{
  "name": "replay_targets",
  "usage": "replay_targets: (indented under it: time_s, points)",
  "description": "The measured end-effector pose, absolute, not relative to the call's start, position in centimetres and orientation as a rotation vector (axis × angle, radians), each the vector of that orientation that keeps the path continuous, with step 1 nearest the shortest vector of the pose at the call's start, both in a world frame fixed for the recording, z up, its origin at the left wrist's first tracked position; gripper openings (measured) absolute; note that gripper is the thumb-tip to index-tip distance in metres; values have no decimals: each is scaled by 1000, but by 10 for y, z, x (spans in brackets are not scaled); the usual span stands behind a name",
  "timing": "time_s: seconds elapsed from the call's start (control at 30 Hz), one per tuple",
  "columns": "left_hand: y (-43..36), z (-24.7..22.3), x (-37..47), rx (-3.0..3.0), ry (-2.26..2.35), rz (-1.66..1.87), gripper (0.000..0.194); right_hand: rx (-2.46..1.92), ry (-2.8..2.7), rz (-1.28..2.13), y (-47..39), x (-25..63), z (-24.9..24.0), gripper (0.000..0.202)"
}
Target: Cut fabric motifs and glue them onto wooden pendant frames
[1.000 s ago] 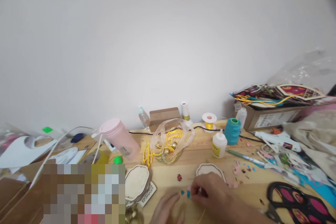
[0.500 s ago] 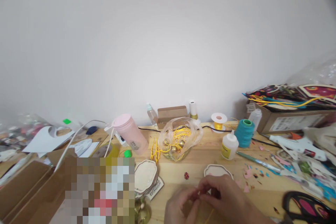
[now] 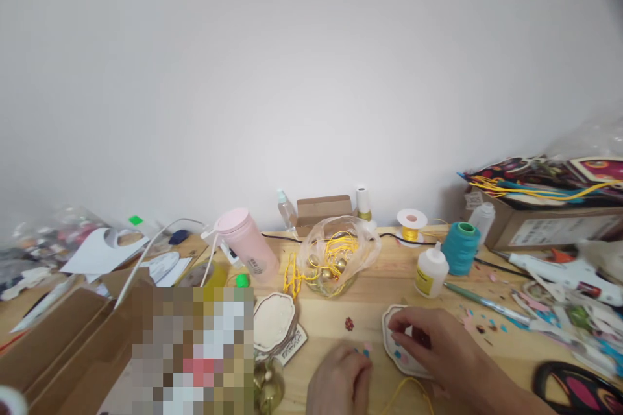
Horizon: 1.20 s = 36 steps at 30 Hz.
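Observation:
My right hand is over a white scalloped-edge plaque, thumb and forefinger pinched together above it. Whatever is in that pinch is too small to make out. Small blue and pink bits lie on the plaque, partly covered by the hand. To the left, my left hand rests curled on the wooden table, its fingertips pressed together and their content hidden. Beside it are more blue and pink bits. A thin yellow cord loops on the table between the hands. A small red beaded flower lies beyond them.
Stacked plaques and a brass bell stand left. Behind are a pink tumbler, a bag of bells and cord, a glue bottle and a teal thread cone. Black-handled scissors and scraps lie right.
My hands were together with fingertips meeting; they have parted. The right moved onto the plaque, while the left stayed near its place. Blue and pink bits and the cord loop now show.

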State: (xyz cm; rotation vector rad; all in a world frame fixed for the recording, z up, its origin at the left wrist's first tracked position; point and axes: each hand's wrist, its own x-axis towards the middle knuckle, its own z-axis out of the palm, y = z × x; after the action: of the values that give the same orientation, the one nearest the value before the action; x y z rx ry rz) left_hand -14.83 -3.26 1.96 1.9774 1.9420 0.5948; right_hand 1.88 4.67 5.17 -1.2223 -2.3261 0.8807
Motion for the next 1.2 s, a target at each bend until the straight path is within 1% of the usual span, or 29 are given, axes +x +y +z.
replay_targets:
  time_s: [0.4,0.6,0.87,0.97,1.07,1.2]
  points:
    - [-34,22,-141,1931,2039,578,20,-1141,-2281,909,40,23,49,16]
    - [-38,19,-142,2072,2080,559,19,-1151,-2255,900,37,23,47,15]
    - [-41,23,-140,2046,1866,1027,18,-1137,-2247,919,37,21,49,15]
    - [-42,29,-139,1992,1839,1129,16,-1151,-2254,929,36,22,50,15]
    - [-42,38,-136,1897,1870,1221,20,-1150,-2251,936,35,22,50,16]
    - [-36,59,-129,1770,1761,1516,11,-1154,-2251,934,35,22,48,16]
